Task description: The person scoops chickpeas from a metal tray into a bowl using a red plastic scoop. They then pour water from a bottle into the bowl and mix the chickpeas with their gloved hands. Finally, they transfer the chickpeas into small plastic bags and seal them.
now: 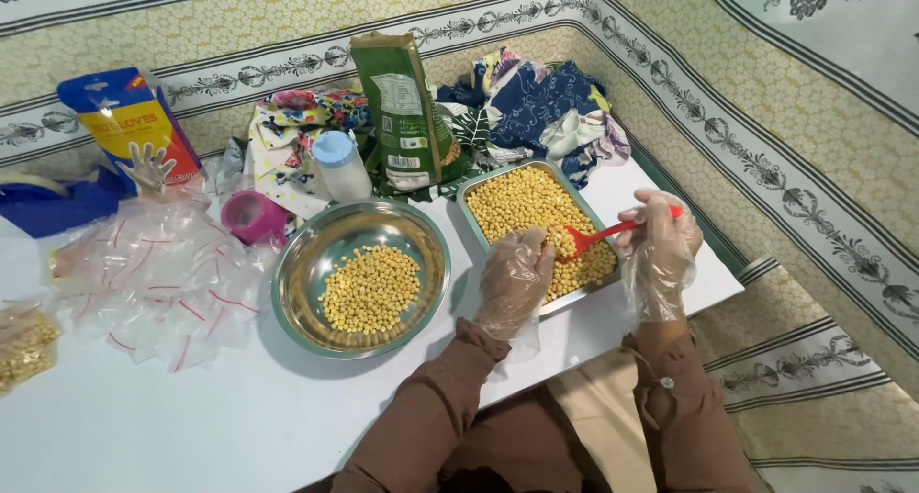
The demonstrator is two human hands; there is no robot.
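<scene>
Chickpeas [522, 206] filled the rectangular steel tray [469, 194] just right of the round steel bowl [287, 273], which held a smaller heap of them. From my remote seat I saw my right hand [659, 254], gloved in clear plastic, closed around the handle of a red spoon [593, 235]. The spoon's long axis ran from that hand leftward and slightly down, its scoop end sunk in the chickpeas near the tray's front half. My left hand [515, 280], also gloved, rested over the tray's near-left edge with fingers curled loosely, touching the chickpeas right beside the scoop; I could not tell whether it pinched anything. The bowl lay to the left of both hands, nearer the left one. Clear zip bags [163, 282] were strewn further left on the white table [191, 426], with a green pouch [402, 110] and a small white bottle [340, 166] standing behind the bowl.
</scene>
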